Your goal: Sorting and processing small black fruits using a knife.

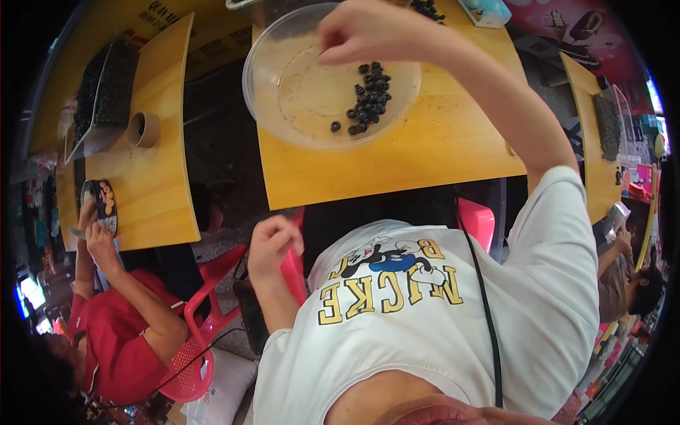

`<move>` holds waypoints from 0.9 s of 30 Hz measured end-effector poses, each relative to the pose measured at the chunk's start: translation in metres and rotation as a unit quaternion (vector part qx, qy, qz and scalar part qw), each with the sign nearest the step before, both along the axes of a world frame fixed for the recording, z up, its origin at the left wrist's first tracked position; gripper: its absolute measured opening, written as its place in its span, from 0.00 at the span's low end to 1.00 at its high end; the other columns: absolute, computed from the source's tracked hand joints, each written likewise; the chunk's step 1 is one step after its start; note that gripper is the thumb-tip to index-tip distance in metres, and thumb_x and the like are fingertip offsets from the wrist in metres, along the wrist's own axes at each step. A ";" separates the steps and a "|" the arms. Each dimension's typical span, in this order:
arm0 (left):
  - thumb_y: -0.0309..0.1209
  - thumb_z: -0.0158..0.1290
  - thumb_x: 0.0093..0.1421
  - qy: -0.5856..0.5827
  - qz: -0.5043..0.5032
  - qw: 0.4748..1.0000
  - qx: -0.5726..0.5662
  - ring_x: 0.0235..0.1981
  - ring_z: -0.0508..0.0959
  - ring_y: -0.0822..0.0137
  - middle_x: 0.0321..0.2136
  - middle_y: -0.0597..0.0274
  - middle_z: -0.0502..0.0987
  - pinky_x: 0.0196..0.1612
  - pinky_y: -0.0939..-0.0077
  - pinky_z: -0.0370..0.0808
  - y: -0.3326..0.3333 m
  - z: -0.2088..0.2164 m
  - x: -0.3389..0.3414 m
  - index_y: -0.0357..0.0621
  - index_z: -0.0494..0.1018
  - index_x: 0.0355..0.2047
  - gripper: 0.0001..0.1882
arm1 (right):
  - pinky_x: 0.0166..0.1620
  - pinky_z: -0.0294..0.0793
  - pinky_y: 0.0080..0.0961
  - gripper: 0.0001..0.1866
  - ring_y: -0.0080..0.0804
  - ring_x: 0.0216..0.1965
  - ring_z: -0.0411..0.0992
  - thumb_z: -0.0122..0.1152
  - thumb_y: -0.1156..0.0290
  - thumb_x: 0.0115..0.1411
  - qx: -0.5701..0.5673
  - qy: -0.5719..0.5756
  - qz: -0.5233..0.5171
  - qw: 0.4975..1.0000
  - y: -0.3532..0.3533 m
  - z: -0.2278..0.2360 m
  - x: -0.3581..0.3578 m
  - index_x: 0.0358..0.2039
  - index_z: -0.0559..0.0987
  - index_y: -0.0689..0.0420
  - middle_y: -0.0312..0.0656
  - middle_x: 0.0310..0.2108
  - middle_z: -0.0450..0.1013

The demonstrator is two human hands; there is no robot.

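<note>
A round translucent plastic tub [297, 131] sits on the yellow wooden table. Along its right side lie several small black round pieces [370, 99], some showing a pale ring or hole, and one sits apart from the pile. Over the tub's far part reaches my right hand [358, 34], its fingers curled closed; anything inside them is hidden. My left hand [273, 244] is raised off the table's near left corner, with fingers bent inward, and what they may hold does not show. It touches neither tub nor table.
More black pieces [428, 10] lie at my table's [397, 166] far side, near a blue-white packet [487, 11]. On the left table [166, 184] stand a brown cup [144, 130] and a clear bin of dark pieces [106, 92]. A red-clad person [131, 333] works there.
</note>
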State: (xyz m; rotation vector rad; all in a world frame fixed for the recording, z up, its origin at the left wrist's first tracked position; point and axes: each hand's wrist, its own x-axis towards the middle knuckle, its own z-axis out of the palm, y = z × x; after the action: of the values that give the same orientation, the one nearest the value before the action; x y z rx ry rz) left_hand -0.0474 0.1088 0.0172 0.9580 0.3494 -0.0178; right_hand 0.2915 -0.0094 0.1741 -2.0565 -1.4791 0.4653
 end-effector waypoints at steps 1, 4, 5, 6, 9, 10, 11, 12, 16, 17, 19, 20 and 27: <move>0.29 0.52 0.57 -0.084 0.006 0.996 -0.030 0.20 0.73 0.68 0.21 0.58 0.73 0.21 0.80 0.69 0.002 0.005 -0.005 0.36 0.70 0.28 0.07 | 0.26 0.69 0.25 0.17 0.31 0.20 0.71 0.59 0.60 0.52 -0.033 0.010 0.006 0.999 -0.019 0.030 0.011 0.25 0.77 0.64 0.44 0.17 0.72; 0.32 0.53 0.57 -0.158 0.133 0.978 0.015 0.19 0.71 0.70 0.26 0.56 0.73 0.20 0.80 0.67 -0.001 0.024 0.014 0.37 0.68 0.35 0.11 | 0.26 0.68 0.22 0.17 0.25 0.21 0.70 0.59 0.59 0.53 -0.089 -0.004 -0.145 0.985 -0.069 0.030 0.054 0.26 0.79 0.63 0.40 0.19 0.73; 0.30 0.51 0.58 -0.131 0.159 0.978 0.039 0.29 0.74 0.68 0.35 0.55 0.73 0.30 0.79 0.70 0.006 0.030 0.026 0.37 0.66 0.44 0.15 | 0.26 0.68 0.21 0.17 0.25 0.22 0.70 0.60 0.56 0.53 -0.114 -0.019 -0.174 0.978 -0.089 0.009 0.087 0.26 0.80 0.60 0.40 0.19 0.73; 0.30 0.49 0.60 -0.092 0.220 0.970 0.055 0.40 0.72 0.67 0.42 0.56 0.71 0.41 0.77 0.69 0.004 0.042 0.045 0.39 0.63 0.51 0.19 | 0.27 0.69 0.25 0.16 0.31 0.22 0.71 0.58 0.60 0.52 -0.079 -0.101 -0.200 0.971 -0.108 -0.016 0.109 0.26 0.79 0.62 0.44 0.19 0.73; 0.31 0.52 0.57 -0.015 0.233 0.965 0.121 0.42 0.71 0.68 0.44 0.56 0.69 0.43 0.77 0.70 0.009 0.057 0.093 0.40 0.56 0.56 0.28 | 0.30 0.70 0.32 0.16 0.41 0.25 0.73 0.58 0.60 0.50 -0.062 -0.288 -0.248 0.923 -0.141 -0.092 0.155 0.27 0.79 0.63 0.49 0.21 0.73; 0.31 0.52 0.57 -0.010 0.249 0.961 0.121 0.42 0.71 0.68 0.44 0.56 0.69 0.43 0.77 0.70 0.008 0.058 0.104 0.40 0.56 0.56 0.28 | 0.30 0.70 0.32 0.16 0.41 0.25 0.73 0.58 0.60 0.50 -0.059 -0.287 -0.232 0.927 -0.142 -0.104 0.157 0.27 0.79 0.63 0.49 0.21 0.73; 0.32 0.52 0.55 0.042 0.203 0.965 0.162 0.39 0.72 0.68 0.42 0.56 0.69 0.39 0.78 0.71 0.006 0.059 0.115 0.40 0.56 0.56 0.30 | 0.31 0.70 0.32 0.17 0.43 0.26 0.73 0.59 0.59 0.50 -0.052 -0.282 -0.232 0.929 -0.142 -0.110 0.155 0.29 0.79 0.62 0.49 0.21 0.74; 0.32 0.53 0.54 0.095 0.153 0.963 0.200 0.37 0.74 0.69 0.40 0.56 0.70 0.36 0.79 0.72 0.006 0.062 0.122 0.40 0.55 0.57 0.31 | 0.32 0.70 0.33 0.18 0.44 0.27 0.73 0.60 0.58 0.50 -0.046 -0.276 -0.234 0.931 -0.141 -0.115 0.154 0.31 0.79 0.62 0.50 0.22 0.74; 0.29 0.51 0.51 0.083 0.100 0.984 0.118 0.29 0.75 0.69 0.37 0.56 0.71 0.28 0.80 0.74 0.013 0.075 0.131 0.38 0.54 0.56 0.33 | 0.33 0.70 0.32 0.20 0.43 0.27 0.73 0.60 0.57 0.51 -0.021 -0.244 -0.256 0.935 -0.132 -0.113 0.137 0.34 0.78 0.61 0.50 0.25 0.74; 0.27 0.49 0.50 0.066 0.103 0.985 0.124 0.27 0.76 0.68 0.36 0.55 0.72 0.27 0.80 0.74 0.014 0.078 0.131 0.37 0.53 0.57 0.33 | 0.32 0.70 0.31 0.19 0.42 0.27 0.73 0.60 0.57 0.52 -0.005 -0.222 -0.259 0.940 -0.132 -0.106 0.136 0.35 0.78 0.61 0.50 0.26 0.74; 0.24 0.46 0.49 0.050 0.116 0.983 0.131 0.24 0.76 0.68 0.35 0.54 0.72 0.26 0.80 0.74 0.016 0.082 0.123 0.36 0.53 0.57 0.33 | 0.32 0.70 0.30 0.19 0.41 0.28 0.73 0.59 0.58 0.52 0.014 -0.200 -0.252 0.947 -0.136 -0.091 0.129 0.37 0.77 0.61 0.49 0.26 0.74; 0.23 0.45 0.49 0.054 0.117 0.983 0.133 0.24 0.76 0.68 0.38 0.52 0.72 0.27 0.79 0.75 0.020 0.084 0.118 0.35 0.52 0.58 0.33 | 0.32 0.69 0.28 0.18 0.38 0.27 0.73 0.59 0.59 0.53 0.022 -0.183 -0.249 0.951 -0.144 -0.086 0.125 0.36 0.77 0.62 0.49 0.26 0.74; 0.21 0.41 0.50 0.060 0.119 0.980 0.149 0.24 0.77 0.70 0.50 0.41 0.64 0.27 0.79 0.78 0.022 0.094 0.083 0.35 0.51 0.59 0.33 | 0.31 0.69 0.23 0.15 0.29 0.25 0.73 0.58 0.64 0.54 -0.032 -0.126 -0.327 0.936 -0.239 -0.064 0.069 0.33 0.77 0.64 0.46 0.24 0.75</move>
State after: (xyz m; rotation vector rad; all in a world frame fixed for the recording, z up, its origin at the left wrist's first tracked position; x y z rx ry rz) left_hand 0.0351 0.1310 0.1111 1.2082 0.5873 0.2007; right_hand 0.3608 -0.2487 0.1104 -2.5635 -0.8146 -0.0210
